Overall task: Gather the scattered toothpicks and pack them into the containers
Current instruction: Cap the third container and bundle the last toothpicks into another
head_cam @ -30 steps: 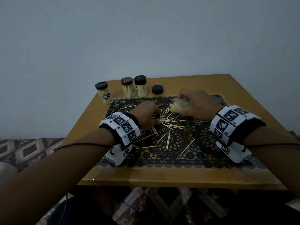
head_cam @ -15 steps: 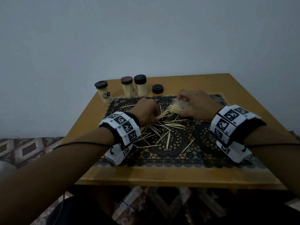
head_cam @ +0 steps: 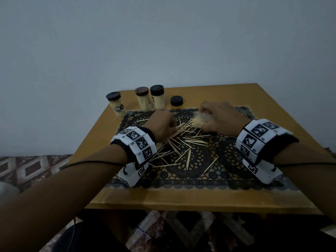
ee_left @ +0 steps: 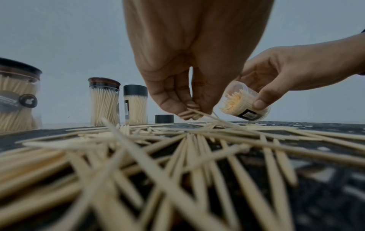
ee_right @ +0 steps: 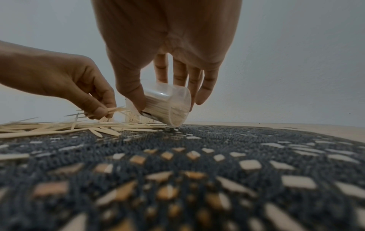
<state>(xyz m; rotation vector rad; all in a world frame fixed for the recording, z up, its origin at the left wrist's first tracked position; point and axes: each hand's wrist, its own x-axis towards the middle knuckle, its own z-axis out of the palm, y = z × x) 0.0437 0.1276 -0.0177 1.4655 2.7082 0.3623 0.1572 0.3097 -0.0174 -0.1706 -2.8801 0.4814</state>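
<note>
Loose toothpicks (head_cam: pixel 183 148) lie scattered across the black lace mat (head_cam: pixel 200 171), close up in the left wrist view as toothpicks (ee_left: pixel 177 156). My left hand (head_cam: pixel 162 124) pinches a small bunch of toothpicks (ee_left: pixel 190 113) just above the pile; the same left hand (ee_right: pixel 94 107) shows in the right wrist view. My right hand (head_cam: pixel 218 118) grips a clear open container (ee_left: pixel 245 104), tilted with its mouth toward the left hand and nearly full of toothpicks. That container (ee_right: pixel 168 104) has its base edge touching the mat.
Three capped, filled containers (head_cam: pixel 116 107) (head_cam: pixel 143 99) (head_cam: pixel 157 97) stand at the table's back left. A loose black cap (head_cam: pixel 176 101) lies beside them. The wooden table (head_cam: pixel 200 199) ends close in front; a wall stands right behind it.
My left hand moved from the pile toward the tilted container, lifting a pinch of toothpicks. The right hand and its container stayed almost still.
</note>
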